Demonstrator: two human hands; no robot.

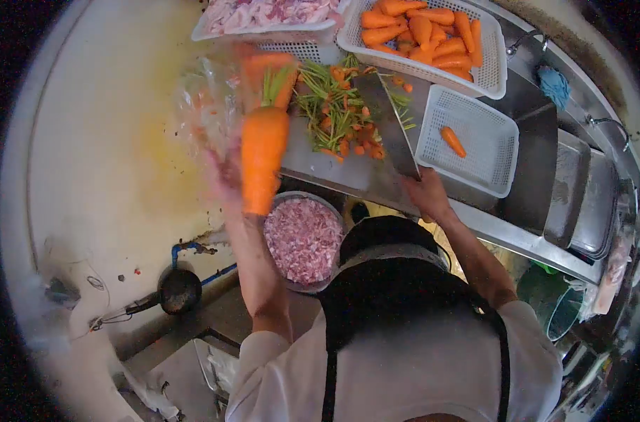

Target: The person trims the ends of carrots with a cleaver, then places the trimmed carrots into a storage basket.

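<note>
My right hand [427,193] is closed around the handle end of a wide-bladed cleaver [389,119], whose blade lies over the right side of the steel counter. My left hand [225,169] is smeared by motion at the counter's left end, beside a clear plastic bag [206,98]. A large orange carrot [263,151] with a green stem stub shows over my left forearm and hides part of it; whether my fingers hold it cannot be seen. Green carrot tops and orange cut ends [341,116] are heaped between the hands.
A white basket of carrots [499,74] stands at the back right. Nearer is a white basket [467,181] with one carrot [453,141]. Raw meat pieces [270,14] fill a container behind. Below the counter edge sits a bowl of chopped meat [304,239]. A sink [531,77] lies right.
</note>
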